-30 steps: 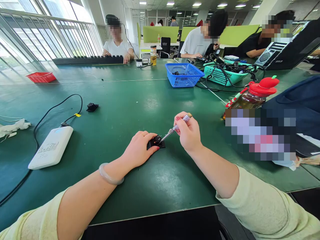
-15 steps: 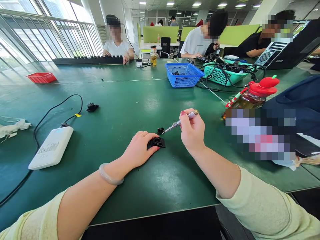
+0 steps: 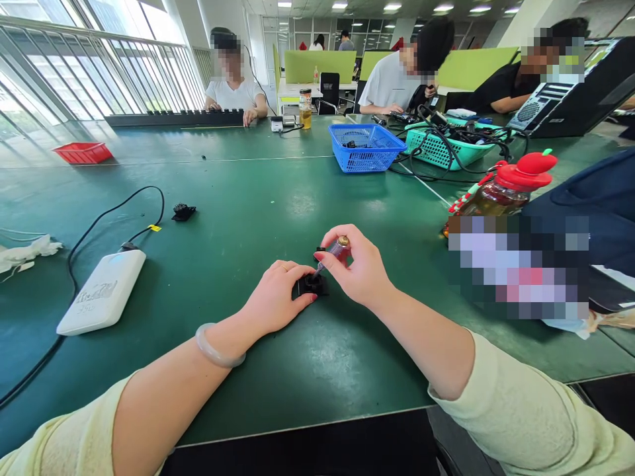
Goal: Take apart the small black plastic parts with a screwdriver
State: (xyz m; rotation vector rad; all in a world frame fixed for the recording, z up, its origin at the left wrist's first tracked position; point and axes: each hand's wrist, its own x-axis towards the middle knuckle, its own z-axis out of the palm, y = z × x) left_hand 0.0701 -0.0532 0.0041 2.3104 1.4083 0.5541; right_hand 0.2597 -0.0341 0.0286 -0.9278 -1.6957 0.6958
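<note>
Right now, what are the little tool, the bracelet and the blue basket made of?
The screwdriver in the right hand looks like clear plastic with a brassy metal cap and a shiny metal shaft. The bracelet is pale, smooth and cloudy, perhaps jade or glass. The blue basket seems moulded plastic: an even colour and a grid of holes.

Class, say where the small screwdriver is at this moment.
In the head view, near the centre, the screwdriver is held in the right hand, its tip on the small black part that the left hand steadies on the green table.
</note>
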